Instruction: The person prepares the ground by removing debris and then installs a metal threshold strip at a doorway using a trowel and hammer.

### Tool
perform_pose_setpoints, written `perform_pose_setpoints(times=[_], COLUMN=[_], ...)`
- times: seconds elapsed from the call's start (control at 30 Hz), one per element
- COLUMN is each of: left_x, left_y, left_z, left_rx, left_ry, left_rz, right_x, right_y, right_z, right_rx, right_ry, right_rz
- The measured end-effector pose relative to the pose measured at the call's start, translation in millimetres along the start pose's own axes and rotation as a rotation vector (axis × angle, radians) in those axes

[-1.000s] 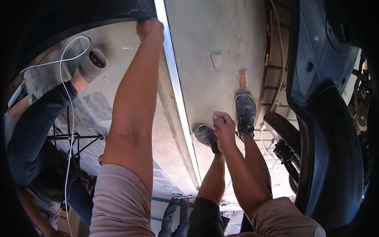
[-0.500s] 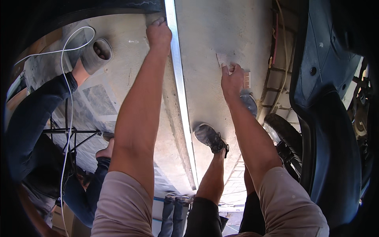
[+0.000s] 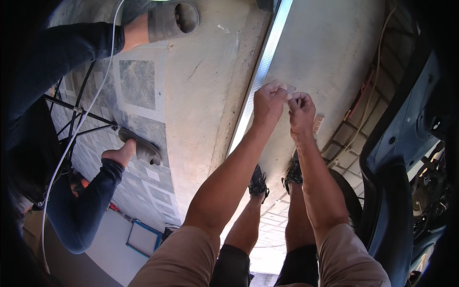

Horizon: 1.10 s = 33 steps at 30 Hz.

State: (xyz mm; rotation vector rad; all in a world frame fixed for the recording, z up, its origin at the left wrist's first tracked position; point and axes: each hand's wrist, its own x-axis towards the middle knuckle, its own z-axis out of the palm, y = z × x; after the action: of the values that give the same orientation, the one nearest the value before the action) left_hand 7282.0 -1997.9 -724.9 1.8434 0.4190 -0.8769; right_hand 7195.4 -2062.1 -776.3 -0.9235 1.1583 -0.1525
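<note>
Left hand (image 3: 269, 104) and right hand (image 3: 302, 117) meet over one small, pale scrap (image 3: 290, 90)!
Both have a pinching grip on it, fingertips close together, above the grey floor (image 3: 334, 62); an uneven tug could tear it, a loose pinch could drop it. Bright strip (image 3: 267, 57) just beside the left hand, brown block (image 3: 318, 124) near the right, dark blue panel (image 3: 406, 119) bounding that side, slippered foot (image 3: 136, 33) well apart.

Strip (image 3: 261, 71) glares white; lower floor (image 3: 269, 232) overexposed; fisheye rim black, edge detail perhaps soft.
</note>
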Motion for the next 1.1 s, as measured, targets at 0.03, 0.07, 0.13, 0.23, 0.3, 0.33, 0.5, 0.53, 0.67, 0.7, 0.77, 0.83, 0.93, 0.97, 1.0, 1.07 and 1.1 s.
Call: perform_pose_setpoints(times=[0.03,0.07,0.13,0.23,0.3,0.33,0.5,0.53,0.67,0.7,0.77,0.83,0.93,0.97,1.0,1.07,1.1], left_x=[5.2,8.7,15.2,41.6,60.5,71.9,130.8,135.9,152.4,156.5,161.9,161.6,162.6,163.3,165.2,167.6,170.7], left_y=[-2.0,-0.1,13.1,32.2,50.4,61.8,87.2,90.0,101.7,101.3,97.9,100.9,108.4,111.1,112.9,113.7,113.3], left_z=[-3.5,-7.5,-13.1,-25.3,-20.9,-20.2,-4.7,1.6,26.2,24.2,14.3,17.8,23.6,25.5,26.0,27.8,28.2], left_rx=[-0.034,-0.040,-0.305,-0.119,0.009,0.056,0.490,0.488,0.748,0.760,0.782,0.699,0.556,0.494,0.432,0.353,0.270], left_ry=[0.002,0.011,0.056,0.139,0.364,0.458,0.571,0.563,0.512,0.508,0.521,0.490,0.469,0.475,0.484,0.471,0.459], left_rz=[-0.035,-0.037,-0.063,0.034,0.341,0.450,0.651,0.654,0.600,0.553,0.552,0.528,0.471,0.442,0.413,0.424,0.436], right_x=[-4.7,-6.7,-5.1,-6.0,-4.5,-4.5,-36.7,-43.1,-55.9,-57.3,-58.3,-56.5,-51.3,-49.6,-48.3,-46.7,-45.8], right_y=[-5.0,-11.1,-24.7,-33.9,-31.6,-28.6,-7.7,-3.8,10.6,17.2,30.1,34.3,41.6,44.5,44.4,45.1,45.4], right_z=[7.6,14.3,22.5,39.7,32.2,30.0,2.8,-5.5,-41.4,-44.8,-50.6,-61.4,-74.4,-78.1,-78.7,-79.6,-79.6], right_rx=[0.043,0.037,0.046,0.056,0.036,0.019,0.036,0.030,-0.009,-0.006,-0.016,-0.040,-0.057,-0.048,-0.047,-0.029,-0.030], right_ry=[-0.033,-0.041,-0.133,-0.089,-0.047,-0.015,0.013,0.026,0.092,0.091,0.114,0.128,0.132,0.128,0.128,0.149,0.147], right_rz=[-0.008,-0.006,-0.001,-0.084,-0.076,-0.064,0.082,0.136,0.142,0.153,0.200,0.206,0.184,0.154,0.156,0.157,0.158])
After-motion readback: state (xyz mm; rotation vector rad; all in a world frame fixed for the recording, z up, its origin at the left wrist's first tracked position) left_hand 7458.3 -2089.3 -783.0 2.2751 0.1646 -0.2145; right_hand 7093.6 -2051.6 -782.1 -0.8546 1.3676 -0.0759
